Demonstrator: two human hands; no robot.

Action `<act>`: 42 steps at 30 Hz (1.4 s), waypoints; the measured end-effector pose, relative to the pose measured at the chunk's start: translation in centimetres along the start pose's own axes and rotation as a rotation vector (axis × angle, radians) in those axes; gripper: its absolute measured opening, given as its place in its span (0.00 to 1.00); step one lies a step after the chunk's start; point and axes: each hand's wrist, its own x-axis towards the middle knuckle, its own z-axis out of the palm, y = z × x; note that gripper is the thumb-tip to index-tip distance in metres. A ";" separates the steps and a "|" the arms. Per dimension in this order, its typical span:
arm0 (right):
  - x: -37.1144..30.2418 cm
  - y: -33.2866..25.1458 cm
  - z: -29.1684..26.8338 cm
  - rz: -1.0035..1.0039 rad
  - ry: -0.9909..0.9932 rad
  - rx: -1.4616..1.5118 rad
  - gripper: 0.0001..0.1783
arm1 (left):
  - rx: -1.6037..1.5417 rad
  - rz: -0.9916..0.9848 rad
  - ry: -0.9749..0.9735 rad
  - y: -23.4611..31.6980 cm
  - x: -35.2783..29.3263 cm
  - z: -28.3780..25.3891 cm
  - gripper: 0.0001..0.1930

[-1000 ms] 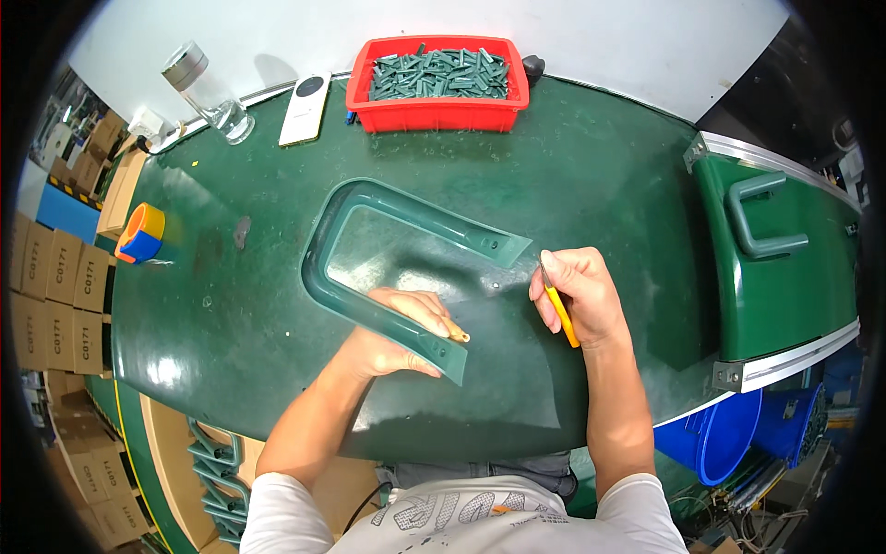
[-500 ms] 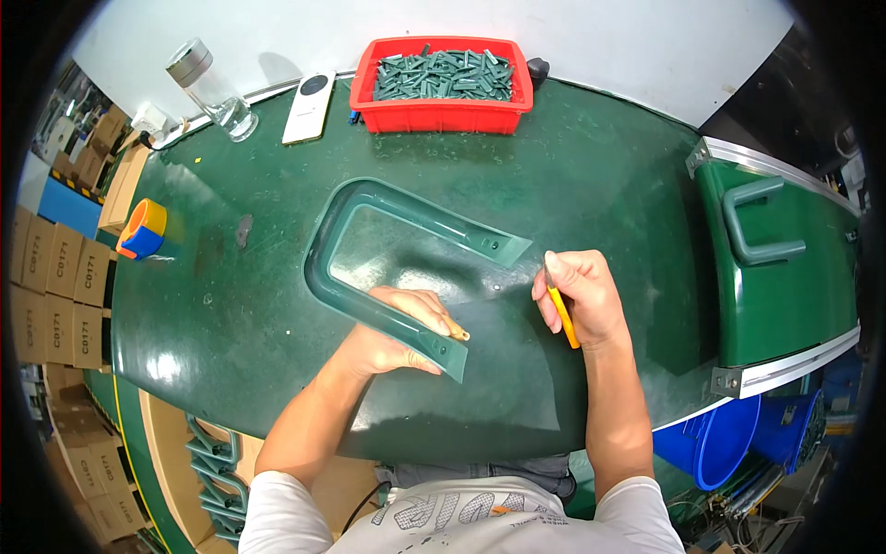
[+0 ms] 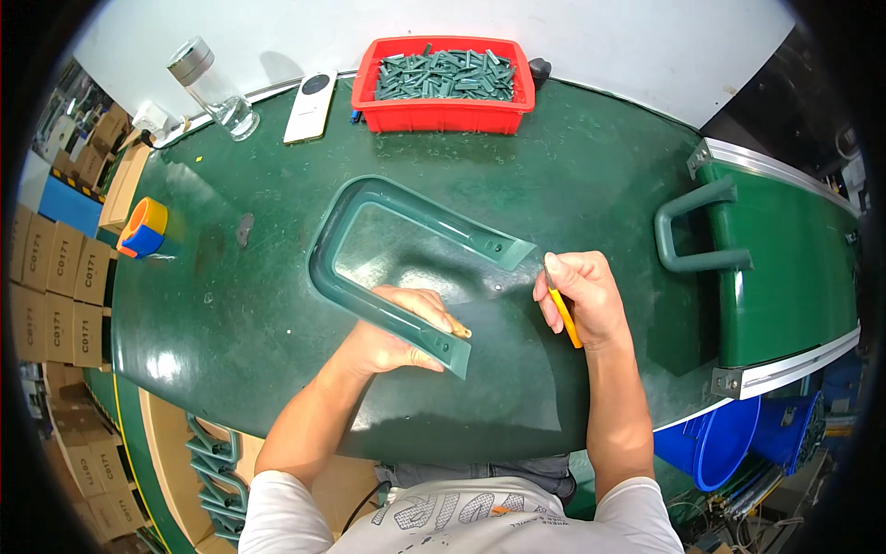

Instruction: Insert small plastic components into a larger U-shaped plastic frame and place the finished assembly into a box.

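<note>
My left hand (image 3: 388, 337) is closed around the lower arm of a green U-shaped plastic handle (image 3: 325, 249), which I hold above the table. Its bend points left, and both open ends, each with small holes, face right. Something tan covers one of my left fingertips. Just right of the upper end, my right hand (image 3: 591, 300) pinches a slim yellow-handled tool (image 3: 565, 319), its thin tip pointing up between thumb and finger. That tip looks like a trimming blade, though fingers hide part of it. A second U-shaped handle (image 3: 669, 235) juts off the end of the green conveyor belt (image 3: 784, 295).
A red bin (image 3: 443, 117) of small green pieces stands at the back of the green table (image 3: 231, 323). Beside it are a phone (image 3: 310, 109) and a glass bottle (image 3: 221, 102). An orange-and-blue tape roll (image 3: 143, 229) sits left. Blue buckets (image 3: 706, 443) stand below the conveyor.
On the conveyor, the second handle has travelled left and now overhangs the belt's end. Both hands and the held handle are almost unmoved.
</note>
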 end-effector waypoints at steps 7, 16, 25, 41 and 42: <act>0.2 0.8 1.4 -0.097 -0.129 -0.229 0.23 | -0.083 -0.298 0.453 0.0 -1.1 -1.4 0.24; 1.6 2.1 -0.1 0.012 0.040 0.173 0.23 | -0.717 -0.034 0.566 0.5 -0.8 -1.1 0.20; 2.6 2.6 0.3 0.033 0.005 0.139 0.22 | -0.634 -0.027 0.692 1.8 -2.7 -1.4 0.16; 2.3 3.9 -0.1 -0.036 0.047 0.148 0.21 | 0.926 -0.396 1.425 19.0 -19.6 4.7 0.13; 2.4 4.0 -0.2 -0.030 0.043 0.141 0.21 | 0.961 -0.484 1.513 19.7 -20.9 4.8 0.13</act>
